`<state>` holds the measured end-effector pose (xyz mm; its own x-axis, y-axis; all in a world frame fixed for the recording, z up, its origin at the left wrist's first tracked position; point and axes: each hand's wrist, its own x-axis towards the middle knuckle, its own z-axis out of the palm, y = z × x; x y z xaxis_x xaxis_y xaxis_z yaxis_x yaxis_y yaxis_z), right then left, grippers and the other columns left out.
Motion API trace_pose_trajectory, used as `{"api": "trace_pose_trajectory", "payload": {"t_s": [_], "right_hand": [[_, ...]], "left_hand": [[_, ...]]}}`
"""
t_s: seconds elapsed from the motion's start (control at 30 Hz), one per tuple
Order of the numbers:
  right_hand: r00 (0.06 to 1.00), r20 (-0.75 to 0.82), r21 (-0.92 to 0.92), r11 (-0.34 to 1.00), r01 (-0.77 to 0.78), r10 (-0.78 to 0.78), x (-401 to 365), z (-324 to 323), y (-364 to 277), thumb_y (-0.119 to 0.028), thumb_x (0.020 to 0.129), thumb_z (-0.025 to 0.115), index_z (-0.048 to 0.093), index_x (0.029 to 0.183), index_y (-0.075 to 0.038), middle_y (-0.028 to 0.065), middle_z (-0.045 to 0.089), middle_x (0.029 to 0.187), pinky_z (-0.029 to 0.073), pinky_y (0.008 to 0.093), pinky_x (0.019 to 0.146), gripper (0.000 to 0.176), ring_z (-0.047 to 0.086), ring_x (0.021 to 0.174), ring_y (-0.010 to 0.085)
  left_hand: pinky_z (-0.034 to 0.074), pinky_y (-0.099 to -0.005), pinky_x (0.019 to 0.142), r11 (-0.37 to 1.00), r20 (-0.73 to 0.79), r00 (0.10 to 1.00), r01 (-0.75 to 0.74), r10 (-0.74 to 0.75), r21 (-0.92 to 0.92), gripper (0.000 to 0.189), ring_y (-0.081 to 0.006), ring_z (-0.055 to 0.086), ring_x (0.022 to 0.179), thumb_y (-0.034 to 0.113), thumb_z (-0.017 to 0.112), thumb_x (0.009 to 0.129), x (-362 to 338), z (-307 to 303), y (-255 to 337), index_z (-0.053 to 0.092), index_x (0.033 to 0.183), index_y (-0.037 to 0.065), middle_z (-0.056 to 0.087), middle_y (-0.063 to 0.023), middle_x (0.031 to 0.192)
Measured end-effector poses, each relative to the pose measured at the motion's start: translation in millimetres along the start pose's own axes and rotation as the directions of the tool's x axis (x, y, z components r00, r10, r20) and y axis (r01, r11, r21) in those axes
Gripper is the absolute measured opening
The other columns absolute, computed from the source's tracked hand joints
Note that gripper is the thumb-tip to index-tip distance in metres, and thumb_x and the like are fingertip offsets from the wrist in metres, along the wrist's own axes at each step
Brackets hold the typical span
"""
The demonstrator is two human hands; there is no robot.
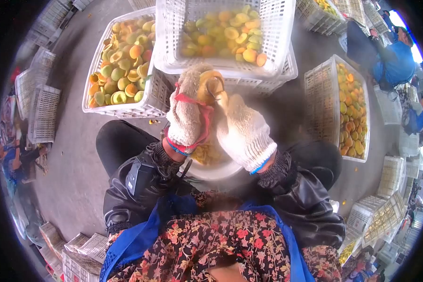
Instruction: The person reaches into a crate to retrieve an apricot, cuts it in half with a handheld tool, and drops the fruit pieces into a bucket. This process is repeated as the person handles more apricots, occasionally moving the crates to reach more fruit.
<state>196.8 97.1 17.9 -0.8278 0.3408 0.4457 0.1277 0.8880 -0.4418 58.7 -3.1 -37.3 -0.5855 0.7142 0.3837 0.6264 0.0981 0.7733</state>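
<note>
My left hand, in a white knitted glove with a red strip of cloth, is closed around a yellow-orange apricot. My right hand, gloved in white too, has its fingers pinched together against the fruit's right side. A small curved edge shows between the fingers there, but blur hides what it belongs to. Under both hands is a white tub with yellow apricot pieces in it. Just beyond my hands, a white crate holds halved and whole apricots and rests on another crate.
At left stands a crate full of apricot halves; another full crate is at right. Stacked crates line the far left, with more at lower right. A person in blue sits at upper right. Grey floor lies between.
</note>
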Motion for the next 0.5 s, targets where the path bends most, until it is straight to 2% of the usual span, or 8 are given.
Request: {"api": "trace_pose_trajectory", "payload": {"t_s": [0.13, 0.17, 0.2, 0.23, 0.27, 0.3, 0.43, 0.5], "right_hand": [[0.991, -0.023, -0.004, 0.992, 0.129, -0.129, -6.8, 2.5, 1.7, -0.013, 0.083, 0.057, 0.054, 0.107, -0.005, 0.0162, 0.056, 0.085, 0.049, 0.0448, 0.060, 0.026, 0.060, 0.072, 0.0361], [0.988, -0.022, -0.007, 0.988, 0.152, -0.152, -7.4, 3.5, 2.2, -0.013, 0.083, 0.057, 0.054, 0.107, -0.005, 0.0167, 0.056, 0.086, 0.049, 0.0453, 0.061, 0.026, 0.060, 0.073, 0.0368], [0.988, -0.010, 0.004, 0.988, 0.154, -0.154, -7.0, 4.4, 0.9, -0.014, 0.083, 0.057, 0.054, 0.108, -0.005, 0.0173, 0.057, 0.087, 0.049, 0.0457, 0.061, 0.026, 0.060, 0.074, 0.0375], [0.989, 0.008, 0.016, 0.989, 0.148, -0.148, -6.4, 4.4, -0.4, -0.015, 0.084, 0.057, 0.054, 0.108, -0.005, 0.0179, 0.058, 0.088, 0.049, 0.0461, 0.062, 0.027, 0.060, 0.075, 0.0382], [0.991, 0.028, 0.037, 0.991, 0.128, -0.129, -5.0, 3.8, -1.0, -0.016, 0.084, 0.057, 0.054, 0.109, -0.005, 0.0185, 0.059, 0.089, 0.049, 0.0465, 0.063, 0.027, 0.060, 0.076, 0.0389], [0.994, 0.052, 0.063, 0.993, 0.097, -0.100, -3.1, 2.3, -2.4, -0.017, 0.084, 0.057, 0.054, 0.109, -0.005, 0.0190, 0.059, 0.090, 0.050, 0.0469, 0.064, 0.028, 0.060, 0.077, 0.0396], [0.941, 0.286, 0.238, 0.938, -0.252, 0.181, 8.2, -18.3, -14.0, -0.020, 0.086, 0.057, 0.054, 0.111, -0.005, 0.0213, 0.062, 0.094, 0.050, 0.0486, 0.067, 0.030, 0.061, 0.081, 0.0424], [0.986, 0.169, 0.213, 0.976, -0.051, 0.015, -4.5, 0.3, 2.0, -0.020, 0.086, 0.056, 0.054, 0.110, -0.005, 0.0213, 0.062, 0.094, 0.050, 0.0483, 0.068, 0.028, 0.061, 0.082, 0.0422]], "left_hand": [[0.049, -0.0311, 0.091, 0.963, -0.059, 0.989, -0.146, 0.136, -0.225, 0.045, -0.0208, 0.057, 0.109, 0.028, 0.048, 0.099, 7.5, -5.7, 21.1, 0.043, 0.135, 0.001, 0.053, -0.0111, 0.126], [0.048, -0.0312, 0.091, 0.673, -0.017, 0.982, 0.116, -0.188, -0.731, 0.044, -0.0199, 0.057, 0.109, 0.030, 0.046, 0.099, 9.4, -1.2, 20.9, 0.046, 0.133, 0.001, 0.055, -0.0107, 0.123], [0.048, -0.0312, 0.092, 0.093, 0.193, 0.886, 0.254, -0.421, -0.963, 0.044, -0.0190, 0.057, 0.108, 0.033, 0.043, 0.100, 11.6, 2.0, 19.3, 0.049, 0.130, 0.001, 0.057, -0.0103, 0.121], [0.048, -0.0312, 0.092, 0.090, 0.195, 0.885, 0.256, -0.422, -0.963, 0.044, -0.0190, 0.057, 0.108, 0.033, 0.043, 0.100, 14.6, 2.8, 15.0, 0.049, 0.130, 0.001, 0.057, -0.0103, 0.121], [0.048, -0.0326, 0.092, 0.686, 0.001, 0.959, 0.203, -0.283, -0.699, 0.047, -0.0188, 0.057, 0.109, 0.037, 0.044, 0.099, 18.0, 2.3, 8.5, 0.050, 0.129, 0.001, 0.058, -0.0106, 0.120], [0.048, -0.0340, 0.093, 0.989, -0.067, 0.997, 0.033, -0.043, -0.144, 0.051, -0.0186, 0.057, 0.110, 0.042, 0.044, 0.098, 19.9, 0.9, 2.2, 0.051, 0.128, 0.001, 0.058, -0.0109, 0.119], [0.053, -0.0364, 0.089, 0.987, 0.003, 1.000, 0.002, -0.002, -0.163, 0.055, -0.0208, 0.061, 0.105, 0.048, 0.049, 0.095, 18.4, -3.8, -18.8, 0.053, 0.125, 0.002, 0.061, -0.0124, 0.114], [0.054, -0.0363, 0.085, 0.925, 0.013, 0.991, 0.128, -0.133, -0.358, 0.056, -0.0224, 0.063, 0.098, 0.049, 0.049, 0.095, 15.6, 1.7, -24.5, 0.054, 0.123, 0.001, 0.062, -0.0135, 0.111]]}}
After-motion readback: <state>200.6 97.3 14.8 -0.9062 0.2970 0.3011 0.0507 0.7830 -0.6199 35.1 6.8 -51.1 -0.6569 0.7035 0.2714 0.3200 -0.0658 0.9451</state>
